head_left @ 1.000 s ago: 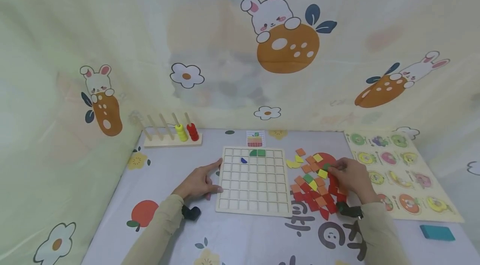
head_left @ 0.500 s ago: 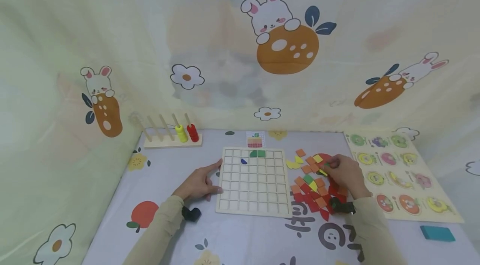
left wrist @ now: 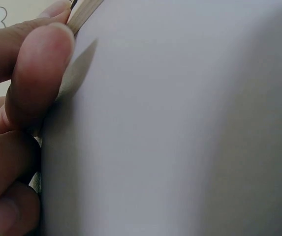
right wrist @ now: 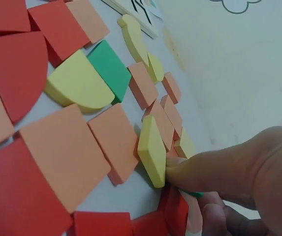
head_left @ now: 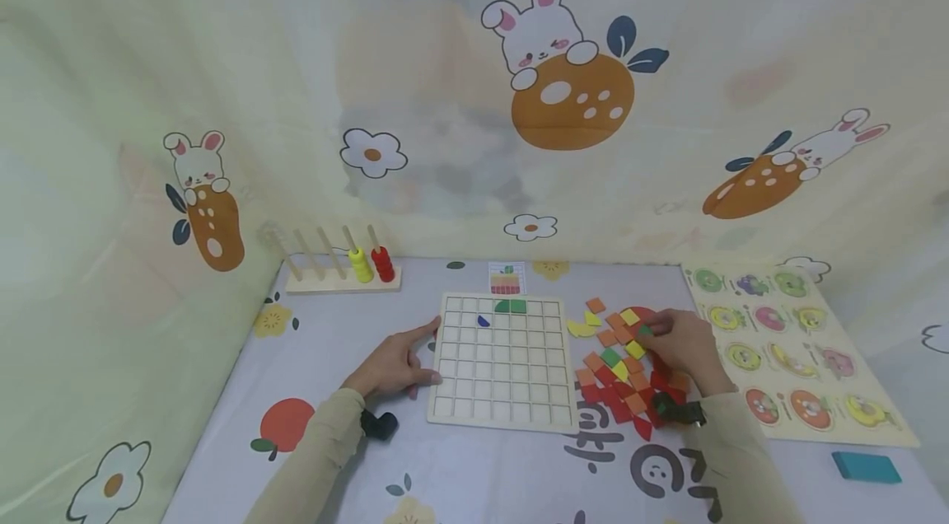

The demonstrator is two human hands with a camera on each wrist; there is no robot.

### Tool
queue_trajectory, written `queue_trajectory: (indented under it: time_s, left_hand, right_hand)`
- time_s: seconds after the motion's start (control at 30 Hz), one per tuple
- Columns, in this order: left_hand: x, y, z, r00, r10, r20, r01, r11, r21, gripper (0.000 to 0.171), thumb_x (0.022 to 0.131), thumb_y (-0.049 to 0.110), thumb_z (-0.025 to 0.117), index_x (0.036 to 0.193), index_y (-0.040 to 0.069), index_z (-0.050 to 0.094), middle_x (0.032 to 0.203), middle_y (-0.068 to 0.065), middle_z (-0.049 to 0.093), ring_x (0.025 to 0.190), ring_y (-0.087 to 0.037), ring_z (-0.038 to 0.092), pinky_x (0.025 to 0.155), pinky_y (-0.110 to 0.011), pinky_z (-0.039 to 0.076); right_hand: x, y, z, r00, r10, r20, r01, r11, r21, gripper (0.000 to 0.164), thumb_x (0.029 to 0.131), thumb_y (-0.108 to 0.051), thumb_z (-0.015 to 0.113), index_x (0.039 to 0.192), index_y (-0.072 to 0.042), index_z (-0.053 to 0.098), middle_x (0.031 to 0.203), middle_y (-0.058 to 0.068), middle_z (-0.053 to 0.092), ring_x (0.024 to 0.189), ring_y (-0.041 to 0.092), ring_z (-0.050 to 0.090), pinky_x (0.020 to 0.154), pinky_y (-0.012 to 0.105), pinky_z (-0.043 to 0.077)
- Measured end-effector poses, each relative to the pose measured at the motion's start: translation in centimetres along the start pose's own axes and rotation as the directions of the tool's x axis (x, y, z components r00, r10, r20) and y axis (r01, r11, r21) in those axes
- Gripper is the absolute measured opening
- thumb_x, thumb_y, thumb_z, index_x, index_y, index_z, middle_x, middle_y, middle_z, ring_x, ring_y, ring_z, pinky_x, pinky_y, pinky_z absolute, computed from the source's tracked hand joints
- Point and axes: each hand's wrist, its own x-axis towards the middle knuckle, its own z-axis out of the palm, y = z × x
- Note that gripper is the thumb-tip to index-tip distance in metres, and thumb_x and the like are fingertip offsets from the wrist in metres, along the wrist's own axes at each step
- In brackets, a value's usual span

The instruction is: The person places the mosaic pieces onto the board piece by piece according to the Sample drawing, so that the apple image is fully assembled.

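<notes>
A pale wooden grid board point(head_left: 504, 367) lies mid-table, with a green rounded piece point(head_left: 502, 307) and a green square point(head_left: 518, 307) in its top row and a small blue shape point(head_left: 483, 321) below. My left hand point(head_left: 393, 361) touches the board's left edge with spread thumb and forefinger; its other fingers are bent under. My right hand point(head_left: 680, 344) pinches a small green piece point(head_left: 644, 331), mostly hidden behind the thumb in the right wrist view. Close by the thumb tip, a yellow piece point(right wrist: 152, 152) stands tilted. Around it lie loose red, orange point(right wrist: 64, 157) and yellow pieces.
A picture card point(head_left: 507, 278) stands behind the board. At the back left is a peg rack point(head_left: 343, 281) with yellow and red rings. A fruit picture board point(head_left: 786, 343) lies at the right, with a teal block point(head_left: 866, 467) in front of it.
The yellow piece by my right fingertips was tipped up half a second ago and now looks flatter in the head view. My right hand has shifted slightly left over the second; my left hand keeps its place.
</notes>
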Motion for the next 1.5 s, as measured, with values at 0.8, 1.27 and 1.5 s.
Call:
queue_trajectory:
  time_s: [0.8,1.27,1.5]
  left_hand:
    - [0.0,0.0,0.0,1.0,-0.012,0.0,0.012,1.0,0.004,0.103,0.084,0.024,0.092,0.168,0.028,0.033,0.055,0.001,0.059,0.047,-0.016,0.061,0.071,-0.031,0.046]
    - [0.3,-0.3,0.1,1.0,-0.02,-0.005,0.02,1.0,0.009,0.103,0.084,0.023,0.092,0.168,0.029,0.032,0.054,0.001,0.059,0.047,-0.016,0.062,0.074,-0.031,0.047]
    - [0.3,-0.3,0.1,1.0,-0.028,-0.007,0.028,1.0,0.005,0.102,0.084,0.024,0.092,0.168,0.03,0.033,0.054,0.001,0.058,0.048,-0.016,0.061,0.073,-0.032,0.046]
  right_hand:
    - [-0.4,-1.5,2.0,0.958,-0.107,-0.266,0.172,0.957,0.235,0.046,0.103,-0.037,0.07,0.137,-0.008,0.061,0.132,0.023,0.07,0.117,0.04,0.07,0.095,0.048,0.059]
    - [-0.1,-6.9,6.2,0.977,-0.153,-0.151,0.194,0.93,0.312,0.037,0.104,-0.031,0.069,0.137,-0.013,0.07,0.134,0.015,0.072,0.119,0.034,0.07,0.1,0.046,0.055]
    - [0.0,-10.4,8.9,0.971,-0.226,-0.08,0.24,0.923,0.302,0.029,0.102,-0.026,0.071,0.129,-0.016,0.075,0.121,0.009,0.074,0.107,0.028,0.069,0.093,0.042,0.053]
